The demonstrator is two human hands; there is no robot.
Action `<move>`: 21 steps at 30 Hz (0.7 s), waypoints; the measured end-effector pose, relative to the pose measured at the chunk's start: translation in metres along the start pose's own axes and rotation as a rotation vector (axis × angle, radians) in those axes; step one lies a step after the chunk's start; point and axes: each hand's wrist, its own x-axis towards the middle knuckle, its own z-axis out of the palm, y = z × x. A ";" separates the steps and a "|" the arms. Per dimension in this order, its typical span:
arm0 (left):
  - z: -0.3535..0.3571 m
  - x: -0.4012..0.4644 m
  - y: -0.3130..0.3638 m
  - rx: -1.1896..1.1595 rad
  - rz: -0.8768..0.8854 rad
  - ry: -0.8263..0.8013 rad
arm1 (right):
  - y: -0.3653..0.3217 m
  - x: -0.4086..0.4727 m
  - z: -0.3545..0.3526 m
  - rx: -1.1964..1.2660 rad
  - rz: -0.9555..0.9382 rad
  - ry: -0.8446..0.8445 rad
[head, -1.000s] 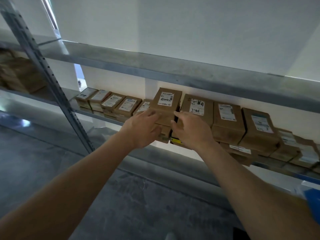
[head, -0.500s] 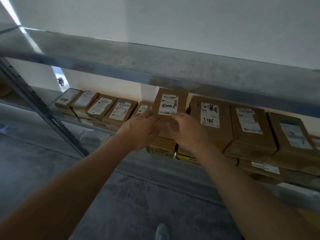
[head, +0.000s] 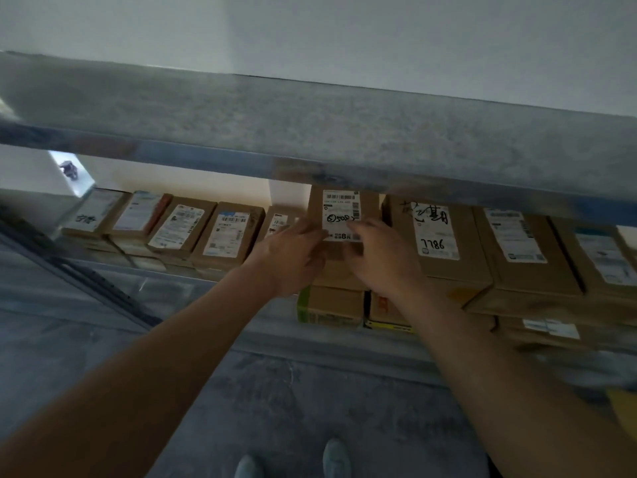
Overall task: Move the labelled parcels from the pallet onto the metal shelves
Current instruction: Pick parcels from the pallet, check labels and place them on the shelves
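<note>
Parcel: a brown cardboard parcel (head: 339, 215) bearing a white barcode label with a handwritten mark is seen on the middle metal shelf (head: 220, 336), stacked on a lower box with a green edge (head: 329, 305), in a row of similar parcels.
Left hand: the left hand (head: 293, 258) is laid against the parcel's near left corner, fingers extended and only slightly bent, fingertips touching the cardboard beside the label.
Right hand: the right hand (head: 382, 257) is pressed against the parcel's near right side, fingers stretched forward over the top edge; a closed grasp is not shown.
Grip: the parcel is flanked between both hands, touched rather than clasped.
Neighbours: a larger box marked 7786 (head: 436, 236) is set just beside the parcel on the right; a smaller labelled box (head: 279, 222) is partly hidden behind the left hand.
Upper shelf: a grey metal shelf (head: 310, 132) is seen above, overhanging the row.
Floor: two light shoes (head: 336, 458) are visible on grey concrete.
</note>
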 end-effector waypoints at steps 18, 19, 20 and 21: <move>0.009 0.015 -0.024 -0.205 0.070 -0.040 | -0.008 -0.006 0.011 0.007 0.187 0.076; 0.011 0.016 -0.024 -0.217 0.060 -0.035 | -0.008 -0.007 0.012 0.018 0.198 0.065; 0.013 0.017 -0.024 -0.230 0.043 -0.032 | -0.007 -0.007 0.014 0.038 0.209 0.049; 0.015 0.018 -0.024 -0.243 0.022 -0.034 | -0.007 -0.008 0.016 0.063 0.218 0.029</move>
